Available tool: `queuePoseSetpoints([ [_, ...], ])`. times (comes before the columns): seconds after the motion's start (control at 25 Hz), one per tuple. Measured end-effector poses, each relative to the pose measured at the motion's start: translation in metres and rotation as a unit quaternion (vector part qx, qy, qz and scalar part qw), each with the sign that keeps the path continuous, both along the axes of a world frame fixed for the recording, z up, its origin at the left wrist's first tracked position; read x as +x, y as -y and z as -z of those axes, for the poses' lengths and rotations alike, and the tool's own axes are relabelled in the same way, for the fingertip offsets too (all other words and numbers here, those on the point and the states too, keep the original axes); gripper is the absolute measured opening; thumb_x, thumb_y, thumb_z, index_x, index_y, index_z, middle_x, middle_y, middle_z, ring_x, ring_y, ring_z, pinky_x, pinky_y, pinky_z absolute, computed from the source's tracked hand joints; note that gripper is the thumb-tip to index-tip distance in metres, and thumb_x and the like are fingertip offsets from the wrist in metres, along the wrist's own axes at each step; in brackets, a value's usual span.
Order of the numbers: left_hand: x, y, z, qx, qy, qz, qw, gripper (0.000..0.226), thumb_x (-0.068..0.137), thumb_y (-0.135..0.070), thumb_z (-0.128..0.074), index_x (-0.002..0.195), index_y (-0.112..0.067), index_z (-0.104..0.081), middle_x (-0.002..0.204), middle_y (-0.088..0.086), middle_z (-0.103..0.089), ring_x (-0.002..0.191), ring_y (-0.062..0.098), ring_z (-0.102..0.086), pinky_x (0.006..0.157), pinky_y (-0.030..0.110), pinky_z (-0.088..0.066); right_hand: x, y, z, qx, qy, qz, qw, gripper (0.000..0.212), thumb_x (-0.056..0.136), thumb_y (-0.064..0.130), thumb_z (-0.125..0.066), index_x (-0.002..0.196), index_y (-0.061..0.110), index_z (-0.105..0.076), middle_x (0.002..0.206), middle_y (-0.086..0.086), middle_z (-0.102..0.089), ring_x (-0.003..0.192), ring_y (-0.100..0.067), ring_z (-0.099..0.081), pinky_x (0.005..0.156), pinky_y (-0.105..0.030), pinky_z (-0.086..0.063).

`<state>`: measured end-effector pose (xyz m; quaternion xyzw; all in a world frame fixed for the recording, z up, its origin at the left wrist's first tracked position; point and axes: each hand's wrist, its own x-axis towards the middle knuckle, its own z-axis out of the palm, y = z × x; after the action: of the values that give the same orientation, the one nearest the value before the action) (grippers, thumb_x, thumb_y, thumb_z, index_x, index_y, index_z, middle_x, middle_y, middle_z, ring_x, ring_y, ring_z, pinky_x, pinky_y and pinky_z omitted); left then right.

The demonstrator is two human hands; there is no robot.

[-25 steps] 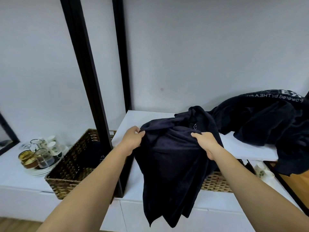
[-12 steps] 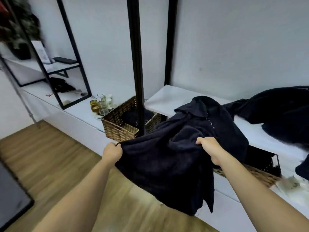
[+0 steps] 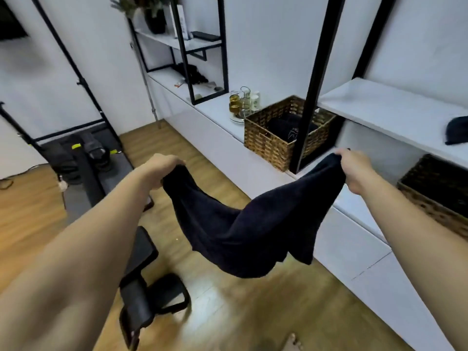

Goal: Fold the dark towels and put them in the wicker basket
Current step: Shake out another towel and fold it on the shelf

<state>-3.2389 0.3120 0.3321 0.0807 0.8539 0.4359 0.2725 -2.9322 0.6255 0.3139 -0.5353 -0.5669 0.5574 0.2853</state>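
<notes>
A dark towel hangs in the air over the wooden floor, stretched between my two hands and sagging in the middle. My left hand grips its left corner. My right hand grips its right corner, close to the white bench. The wicker basket stands on the low white bench behind a black post, with dark folded cloth inside it. Part of another dark towel lies on the upper white shelf at the right edge.
A second wicker basket sits under the shelf at the right. A tray of glasses and cups stands left of the first basket. Black shelf posts rise from the bench. A black chair and exercise gear stand on the floor.
I have turned left and stepped back from the shelf. My hands have spread apart, pulling the towel off the shelf and stretching it out over the floor.
</notes>
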Motion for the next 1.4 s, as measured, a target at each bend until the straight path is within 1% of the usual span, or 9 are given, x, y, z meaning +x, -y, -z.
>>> queuePoseSetpoints([
  [0.16,0.000,0.079,-0.004,-0.088,-0.141,0.000,0.986,0.012,0.095,-0.007,-0.061,0.084,-0.003,-0.057,0.082,0.014,-0.053,0.057,0.019,-0.047,0.044,0.024,-0.039,-0.014,0.062,0.001,0.064,0.050,-0.031,0.996,0.040,0.092,0.033,-0.065,0.092,-0.007,-0.062,0.084,-0.027,-0.052,0.113,-0.033,-0.062,0.067,-0.033,-0.037],
  [0.2,-0.003,0.097,-0.006,-0.125,-0.179,0.007,0.976,0.011,0.095,-0.010,-0.061,0.087,-0.003,-0.058,0.082,0.015,-0.053,0.057,0.020,-0.046,0.046,0.026,-0.039,-0.017,0.075,0.000,0.075,0.063,-0.053,0.994,0.033,0.096,0.027,-0.061,0.079,-0.001,-0.057,0.076,-0.020,-0.046,0.083,-0.013,-0.039,0.065,-0.031,-0.034],
  [0.36,-0.013,0.150,-0.008,-0.307,-0.223,0.089,0.921,0.037,0.100,-0.031,-0.060,0.091,0.005,-0.061,0.077,0.020,-0.057,0.069,0.033,-0.056,0.059,0.037,-0.043,-0.027,0.110,-0.002,0.071,0.092,-0.085,0.990,0.012,0.096,0.022,-0.055,0.098,0.012,-0.061,0.090,-0.008,-0.059,0.086,-0.027,-0.059,0.073,-0.037,-0.051],
  [0.56,-0.009,0.182,0.007,-0.207,-0.221,0.057,0.951,0.027,0.104,-0.032,-0.054,0.090,-0.010,-0.058,0.076,0.011,-0.054,0.062,0.025,-0.046,0.058,0.031,-0.034,-0.036,0.139,0.014,0.026,0.174,-0.164,0.971,0.023,0.085,0.025,-0.052,0.103,0.011,-0.052,0.098,-0.008,-0.052,0.084,-0.027,-0.051,0.081,-0.037,-0.045],
  [0.64,-0.007,0.190,0.013,-0.175,-0.198,0.027,0.964,0.032,0.104,-0.032,-0.052,0.075,-0.020,-0.046,0.076,0.011,-0.046,0.057,0.022,-0.035,0.052,0.029,-0.021,-0.033,0.147,0.022,0.100,0.272,-0.223,0.931,0.019,0.088,0.019,-0.061,0.082,0.010,-0.046,0.083,-0.004,-0.048,0.068,-0.021,-0.044,0.061,-0.028,-0.039],
  [0.8,-0.009,0.200,0.022,-0.139,-0.187,0.008,0.972,0.032,0.104,-0.032,-0.054,0.075,-0.020,-0.047,0.089,0.013,-0.051,0.069,0.026,-0.045,0.058,0.030,-0.030,-0.027,0.145,0.036,0.182,0.429,-0.253,0.848,0.010,0.095,0.006,-0.047,0.099,-0.002,-0.052,0.093,-0.007,-0.053,0.069,-0.026,-0.048,0.055,-0.030,-0.039],
  [1.0,-0.016,0.194,0.039,-0.092,-0.157,0.012,0.983,0.026,0.103,-0.030,-0.055,0.084,-0.014,-0.052,0.086,0.011,-0.050,0.079,0.025,-0.049,0.070,0.038,-0.039,-0.004,0.121,0.040,0.030,0.171,-0.075,0.982,0.015,0.090,0.019,-0.043,0.091,0.010,-0.055,0.107,-0.018,-0.060,0.086,-0.031,-0.054,0.074,-0.038,-0.047],
  [1.2,-0.030,0.185,0.061,-0.061,-0.068,-0.033,0.995,0.028,0.102,-0.027,-0.054,0.080,-0.012,-0.044,0.085,0.011,-0.041,0.082,0.025,-0.044,0.069,0.041,-0.038,0.030,0.106,0.049,0.008,0.244,-0.104,0.964,0.013,0.083,0.010,-0.065,0.090,0.008,-0.053,0.085,-0.011,-0.054,0.075,-0.028,-0.057,0.065,-0.034,-0.050],
  [1.4,-0.027,0.171,0.072,-0.121,-0.071,0.008,0.990,0.037,0.100,-0.032,-0.059,0.094,0.004,-0.057,0.088,0.013,-0.052,0.075,0.028,-0.052,0.067,0.037,-0.044,0.039,0.103,0.056,0.121,0.277,-0.067,0.951,0.003,0.081,0.008,-0.051,0.081,0.009,-0.048,0.078,-0.011,-0.043,0.071,-0.027,-0.045,0.064,-0.037,-0.041],
])
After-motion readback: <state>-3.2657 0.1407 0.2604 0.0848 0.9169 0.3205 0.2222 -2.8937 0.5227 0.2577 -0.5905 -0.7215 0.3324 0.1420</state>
